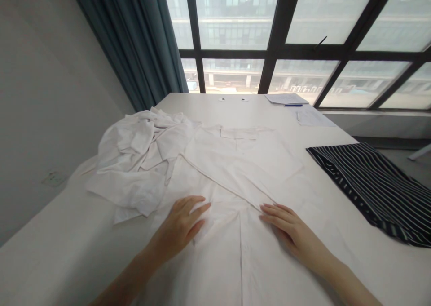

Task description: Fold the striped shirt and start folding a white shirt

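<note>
A white shirt (222,247) lies spread on the table in front of me, its collar end toward the window and one sleeve folded slantwise across the body. My left hand (186,220) rests over the left part of the shirt, fingers slightly bent and apart, holding nothing. On the right, my right hand (279,225) lies on the cloth with its fingertips at the lower end of the slanting fold. Its fingers are stretched out, close together. Beside the shirt on the left sits a crumpled heap of white clothing (134,144).
A black-and-white striped garment (377,184) hangs over the right edge of the white table (208,106). Papers (286,99) and a blue pen (292,105) lie at the far right. Behind stand a window and a blue curtain (141,41); a wall borders the left.
</note>
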A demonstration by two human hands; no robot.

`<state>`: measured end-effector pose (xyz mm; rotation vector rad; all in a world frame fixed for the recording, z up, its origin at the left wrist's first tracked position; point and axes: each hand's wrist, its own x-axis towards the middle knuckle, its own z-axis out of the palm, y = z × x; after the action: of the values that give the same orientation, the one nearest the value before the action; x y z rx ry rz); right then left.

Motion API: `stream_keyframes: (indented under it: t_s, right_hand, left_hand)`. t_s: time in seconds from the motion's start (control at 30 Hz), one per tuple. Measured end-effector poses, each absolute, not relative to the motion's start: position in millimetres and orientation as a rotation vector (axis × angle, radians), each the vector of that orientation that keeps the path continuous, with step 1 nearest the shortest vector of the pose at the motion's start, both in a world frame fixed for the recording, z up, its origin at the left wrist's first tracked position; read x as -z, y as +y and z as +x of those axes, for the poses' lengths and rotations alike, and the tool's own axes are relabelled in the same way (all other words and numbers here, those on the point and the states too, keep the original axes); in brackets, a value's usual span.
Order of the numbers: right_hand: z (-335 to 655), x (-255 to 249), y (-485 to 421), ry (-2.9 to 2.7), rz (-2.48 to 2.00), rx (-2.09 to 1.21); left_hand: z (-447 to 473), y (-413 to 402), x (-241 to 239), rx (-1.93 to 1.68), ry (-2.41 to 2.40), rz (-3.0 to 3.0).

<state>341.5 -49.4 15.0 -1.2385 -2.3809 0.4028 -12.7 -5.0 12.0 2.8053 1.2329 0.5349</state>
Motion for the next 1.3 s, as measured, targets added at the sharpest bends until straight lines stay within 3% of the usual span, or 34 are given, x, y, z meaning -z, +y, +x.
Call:
stream_keyframes:
  t_s: [0.2, 0.47, 0.9, 1.3]
  right_hand:
    - [343, -7, -50, -2.314, -1.220, -0.536]
    - [340, -15, -51, -2.369, -1.194, -0.583]
    - [331, -12, -61, -2.668, -1.280, -0.240]
    - [359, -48, -61, -2.639, -1.296, -0.598]
  left_hand:
    - [-10, -7, -11, -0.218, 0.962, 2.832]
    - [-13, -9, -15, -0.165, 0.915, 2.829]
    - [-11, -12, -19, -0.165, 0.903, 2.852]
    - [-16, 6, -18, -0.233, 1.042, 2.814]
